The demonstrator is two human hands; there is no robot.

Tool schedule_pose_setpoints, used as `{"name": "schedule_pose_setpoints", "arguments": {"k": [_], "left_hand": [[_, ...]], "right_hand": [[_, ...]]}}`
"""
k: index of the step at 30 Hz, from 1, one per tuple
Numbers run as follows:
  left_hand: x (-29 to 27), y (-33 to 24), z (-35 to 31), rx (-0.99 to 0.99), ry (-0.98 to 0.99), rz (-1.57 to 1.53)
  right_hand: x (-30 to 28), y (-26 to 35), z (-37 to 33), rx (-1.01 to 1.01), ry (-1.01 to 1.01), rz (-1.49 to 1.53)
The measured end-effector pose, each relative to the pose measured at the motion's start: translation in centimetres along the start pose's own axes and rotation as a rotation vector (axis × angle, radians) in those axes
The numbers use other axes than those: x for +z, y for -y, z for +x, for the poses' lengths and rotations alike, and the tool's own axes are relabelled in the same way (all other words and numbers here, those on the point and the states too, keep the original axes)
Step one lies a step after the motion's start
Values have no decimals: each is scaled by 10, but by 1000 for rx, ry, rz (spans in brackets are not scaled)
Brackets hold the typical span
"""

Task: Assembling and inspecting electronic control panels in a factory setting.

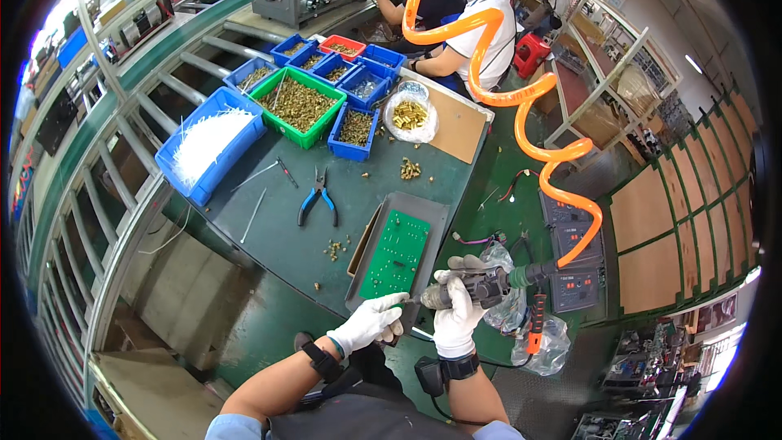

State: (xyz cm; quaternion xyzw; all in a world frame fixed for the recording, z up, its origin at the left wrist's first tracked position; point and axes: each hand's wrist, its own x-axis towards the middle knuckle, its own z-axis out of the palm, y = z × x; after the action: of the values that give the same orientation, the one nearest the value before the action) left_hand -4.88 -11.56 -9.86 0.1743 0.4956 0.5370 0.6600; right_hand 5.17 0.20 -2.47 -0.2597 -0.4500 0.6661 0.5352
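My right hand, in a white glove, is wrapped round a dark air-powered screwdriver. The tool lies nearly level, its tip pointing left. My left hand, also gloved, is closed at that tip, with thumb and fingers together. Whatever they pinch is too small or hidden to name. Just beyond both hands, a green circuit board rests in a dark grey tray at the table's near right edge. Blue-handled pliers lie with handles spread to the left of the tray.
An orange coiled air hose loops down to the screwdriver. Behind the pliers stand a green bin of brass fittings, several blue bins, and a blue bin of white strips. Loose brass pieces lie beside the tray. Co-workers sit beyond.
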Motion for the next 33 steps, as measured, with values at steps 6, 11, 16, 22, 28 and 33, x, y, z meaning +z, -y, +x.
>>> {"name": "schedule_pose_setpoints", "arguments": {"k": [6,11,16,22,28,33], "left_hand": [[-4,-26,-24,-33,-64,458],[-10,-37,-55,-82,-43,432],[-33,-22,-103,88,-324,528],[-112,24,-172,285,-377,-433],[-148,56,-235,340,-465,-647],[-160,58,-284,444,-601,-707]], "right_hand": [[-6,12,-1,210,39,111],[13,15,5,333,117,213],[53,23,25,503,148,303],[139,-42,23,573,498,-314],[215,-151,-30,-150,1023,-1329],[237,-218,-50,-336,1026,-1495]]}}
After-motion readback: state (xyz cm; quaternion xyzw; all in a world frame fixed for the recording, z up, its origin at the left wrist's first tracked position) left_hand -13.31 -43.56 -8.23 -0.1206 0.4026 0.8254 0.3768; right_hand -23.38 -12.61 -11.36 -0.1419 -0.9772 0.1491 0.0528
